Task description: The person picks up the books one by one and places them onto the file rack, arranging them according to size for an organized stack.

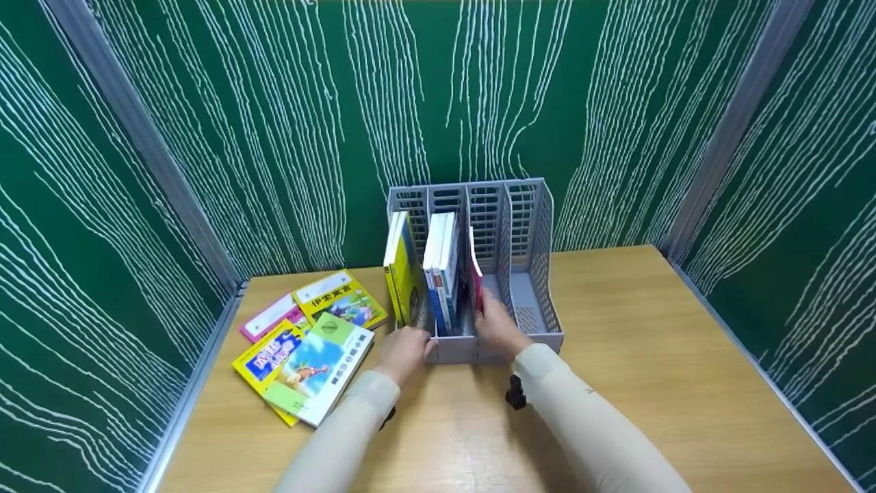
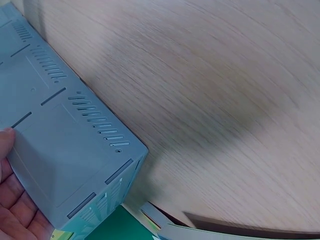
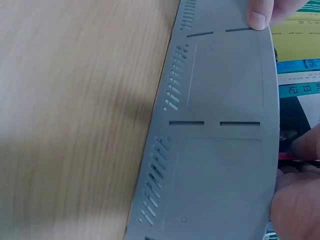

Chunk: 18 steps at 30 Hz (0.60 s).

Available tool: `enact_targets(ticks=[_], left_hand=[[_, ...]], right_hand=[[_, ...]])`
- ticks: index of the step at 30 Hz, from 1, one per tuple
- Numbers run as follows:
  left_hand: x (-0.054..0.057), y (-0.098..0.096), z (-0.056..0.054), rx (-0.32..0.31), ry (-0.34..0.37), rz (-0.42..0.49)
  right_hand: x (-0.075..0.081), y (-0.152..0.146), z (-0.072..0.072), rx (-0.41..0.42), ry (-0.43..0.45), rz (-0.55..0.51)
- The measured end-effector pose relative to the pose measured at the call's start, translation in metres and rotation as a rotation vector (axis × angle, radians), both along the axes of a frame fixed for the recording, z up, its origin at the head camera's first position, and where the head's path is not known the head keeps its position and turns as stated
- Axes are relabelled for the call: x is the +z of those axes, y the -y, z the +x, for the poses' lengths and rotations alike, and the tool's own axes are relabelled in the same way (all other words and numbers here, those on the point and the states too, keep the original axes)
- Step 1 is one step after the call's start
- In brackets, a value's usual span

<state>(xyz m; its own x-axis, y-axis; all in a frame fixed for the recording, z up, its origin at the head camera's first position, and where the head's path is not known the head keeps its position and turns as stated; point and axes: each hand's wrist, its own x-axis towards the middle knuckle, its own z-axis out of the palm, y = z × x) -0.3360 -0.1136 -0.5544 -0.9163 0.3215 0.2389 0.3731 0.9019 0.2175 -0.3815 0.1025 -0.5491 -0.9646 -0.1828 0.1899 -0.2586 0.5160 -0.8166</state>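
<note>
A grey plastic file rack (image 1: 452,350) with several upright compartments stands on the table. My left hand (image 1: 404,352) grips its low front wall near the left corner; the left wrist view shows the thumb (image 2: 6,142) on the outer face and the fingers inside. In the second compartment from the right, a thin red-pink book (image 1: 475,263) stands upright by the left divider. My right hand (image 1: 498,325) pinches that book's near edge, fingers partly hidden. Yellow books (image 1: 404,274) stand in the leftmost compartment. White and blue books (image 1: 441,274) stand in the one beside it.
Left of the rack, several books lie overlapping: a green-and-blue one (image 1: 318,370) on top, yellow ones (image 1: 342,301) and a pink one (image 1: 270,316). A wooden table (image 1: 629,342) extends to the right. Green walls (image 1: 287,137) with white lines enclose it on three sides.
</note>
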Motion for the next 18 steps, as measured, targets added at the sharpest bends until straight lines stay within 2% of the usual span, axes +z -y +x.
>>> enact_targets(ticks=[4,7,15,18], left_hand=[[-0.004,0.001,-0.001,-0.01,-0.055,0.001],[-0.004,0.001,-0.001,-0.015,-0.06,0.009],[0.003,0.007,0.001,-0.059,0.015,-0.022],[0.009,0.012,0.002,-0.079,0.018,-0.023]], right_hand=[[0.003,-0.002,-0.002,0.012,-0.044,0.077],[0.006,-0.003,-0.004,0.017,-0.058,0.082],[0.011,-0.007,-0.005,0.026,-0.014,0.058],[0.014,-0.009,-0.004,0.02,-0.004,0.022]])
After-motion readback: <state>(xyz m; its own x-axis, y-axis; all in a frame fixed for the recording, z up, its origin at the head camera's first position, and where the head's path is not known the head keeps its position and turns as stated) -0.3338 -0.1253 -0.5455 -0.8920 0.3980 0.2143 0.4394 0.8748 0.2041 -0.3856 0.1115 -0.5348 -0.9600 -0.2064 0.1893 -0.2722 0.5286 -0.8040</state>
